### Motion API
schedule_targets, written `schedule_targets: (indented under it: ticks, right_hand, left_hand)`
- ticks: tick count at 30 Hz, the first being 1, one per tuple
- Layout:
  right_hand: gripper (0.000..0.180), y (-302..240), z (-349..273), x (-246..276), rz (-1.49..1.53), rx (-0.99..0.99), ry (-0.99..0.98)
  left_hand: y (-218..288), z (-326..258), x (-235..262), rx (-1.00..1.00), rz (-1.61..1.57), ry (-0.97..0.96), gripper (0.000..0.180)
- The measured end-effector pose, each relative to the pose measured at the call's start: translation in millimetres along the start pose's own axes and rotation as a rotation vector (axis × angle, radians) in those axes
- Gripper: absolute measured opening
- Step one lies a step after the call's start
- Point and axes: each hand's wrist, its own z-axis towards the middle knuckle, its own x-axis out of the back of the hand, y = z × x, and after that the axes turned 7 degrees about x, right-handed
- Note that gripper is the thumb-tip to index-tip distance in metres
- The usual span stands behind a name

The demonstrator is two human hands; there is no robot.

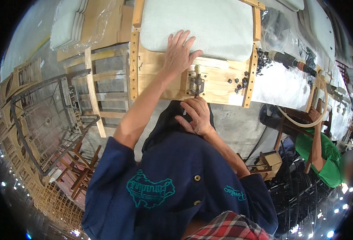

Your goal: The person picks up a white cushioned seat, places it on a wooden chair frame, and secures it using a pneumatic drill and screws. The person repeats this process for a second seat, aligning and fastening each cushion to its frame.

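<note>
My left hand (pixel 179 53) lies flat with fingers spread on the near edge of a pale, fabric-covered panel (pixel 208 24). The panel rests on a wooden jig board (pixel 156 72) between two side rails with holes. At the board's near edge, a metal toggle clamp (pixel 196 83) is mounted on a small wooden block. My right hand (pixel 198 117) is curled at the near end of the clamp's handle, its thumb held apart; the fingertips are partly hidden.
Several black knobs (pixel 240 85) lie on the board's right side. A power tool (pixel 286 60) with a hose rests on the table to the right. On the left stand a slatted wooden pallet (pixel 104 76) and a dark metal frame (pixel 20 124). A person in a green shirt (pixel 324 156) is at the right.
</note>
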Motion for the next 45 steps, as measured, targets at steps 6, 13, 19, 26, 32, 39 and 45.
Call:
schedule_targets:
  ticks: [6,13,19,26,32,39,45]
  right_hand:
    - [0.054,2.8,-13.9,-2.2,-0.098,-0.128,0.13]
    - [0.048,20.9,-21.1,-7.2,-0.181,-0.094,0.054]
    - [0.045,15.5,-14.0,-2.0,-0.151,-0.094,0.038]
    - [0.04,40.7,14.1,-17.8,-0.23,-0.13,0.307]
    - [0.044,61.0,39.6,-21.7,-0.38,-0.271,0.337]
    - [0.068,91.6,65.8,-31.3,-0.461,-0.447,0.223]
    - [0.074,93.2,62.1,-14.4,-0.389,-0.383,0.129]
  left_hand:
    - [-8.7,13.4,-8.3,-0.04,-0.013,-0.036,0.056]
    - [4.0,5.3,6.8,0.061,-0.027,-0.218,0.082]
    - [19.6,-6.2,16.2,0.165,-0.008,-0.339,0.103]
    - [24.1,-5.6,13.1,0.222,-0.007,-0.352,0.105]
    - [17.1,-4.2,8.8,0.139,0.004,-0.354,0.093]
    - [0.4,4.5,-4.0,0.049,0.066,-0.299,0.072]
    - [-6.2,21.5,-8.0,0.014,0.158,-0.212,0.074]
